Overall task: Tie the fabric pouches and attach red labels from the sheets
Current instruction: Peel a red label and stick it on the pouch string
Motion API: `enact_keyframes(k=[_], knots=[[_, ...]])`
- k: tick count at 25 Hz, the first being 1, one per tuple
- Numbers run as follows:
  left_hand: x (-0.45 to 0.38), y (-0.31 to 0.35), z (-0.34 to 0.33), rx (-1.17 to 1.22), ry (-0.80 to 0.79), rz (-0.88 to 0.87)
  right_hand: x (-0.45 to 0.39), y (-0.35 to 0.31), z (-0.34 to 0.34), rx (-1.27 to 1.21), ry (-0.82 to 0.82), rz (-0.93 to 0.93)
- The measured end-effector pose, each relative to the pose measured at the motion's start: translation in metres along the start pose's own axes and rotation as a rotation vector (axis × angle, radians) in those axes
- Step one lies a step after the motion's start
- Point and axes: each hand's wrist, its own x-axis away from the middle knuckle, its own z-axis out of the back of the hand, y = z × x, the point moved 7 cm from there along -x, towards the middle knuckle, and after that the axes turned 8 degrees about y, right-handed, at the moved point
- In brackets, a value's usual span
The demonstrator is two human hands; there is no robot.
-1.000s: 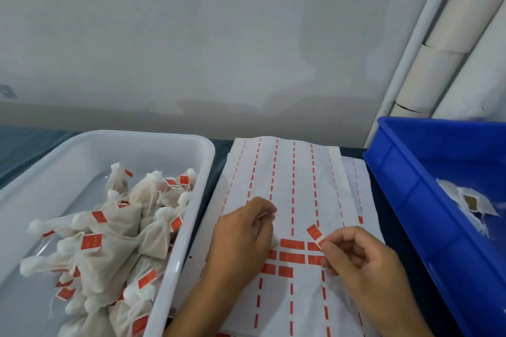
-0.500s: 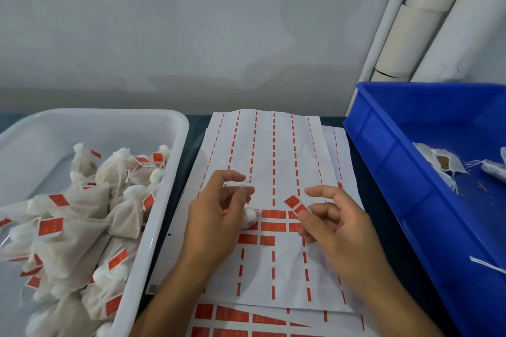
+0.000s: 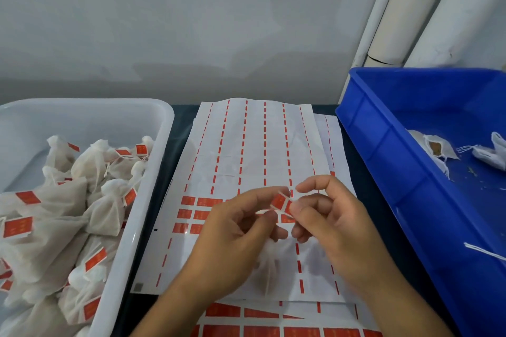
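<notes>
Red label [image 3: 280, 202] first: it sits pinched at the fingertips of the right hand [image 3: 332, 230], lifted just above the sheet [image 3: 254, 150], and the left hand's [image 3: 232, 241] fingertips meet it from the other side. The left hand's fingers are curled round a pouch [image 3: 269, 260] that hangs below it over the sheet, its fabric blurred and half hidden by the palm; whether the neck is already tied I cannot tell. The label looks about to go onto the string or neck — this pouch is mid-step, not finished. The top sheet is mostly stripped, only thin red dashes left in its columns and a few rows of whole labels near the hands; another sheet [image 3: 273, 328] below it, at the near edge, shows full rows. In the white tub [image 3: 153, 172] on the left lies a heap of tied, labelled pouches, so much of the work seems done. The blue bin [image 3: 383, 159] on the right holds only a few loose, untied pouches [image 3: 438, 148] and stray strings — by that showing little is left, though part of the bin is out of view. All of it rests on a dark bench [image 3: 182, 128].
</notes>
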Motion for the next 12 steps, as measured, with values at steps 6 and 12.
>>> enact_keyframes(k=[6, 12], knots=[[0.0030, 0.0028, -0.0086, 0.036, -0.101, -0.016, 0.0011, 0.0059, -0.0025, 0.202, 0.007, 0.070], [0.0032, 0.0015, -0.0113, 0.115, -0.093, 0.011, 0.0025, 0.0050, 0.0001, 0.268, 0.031, 0.092]])
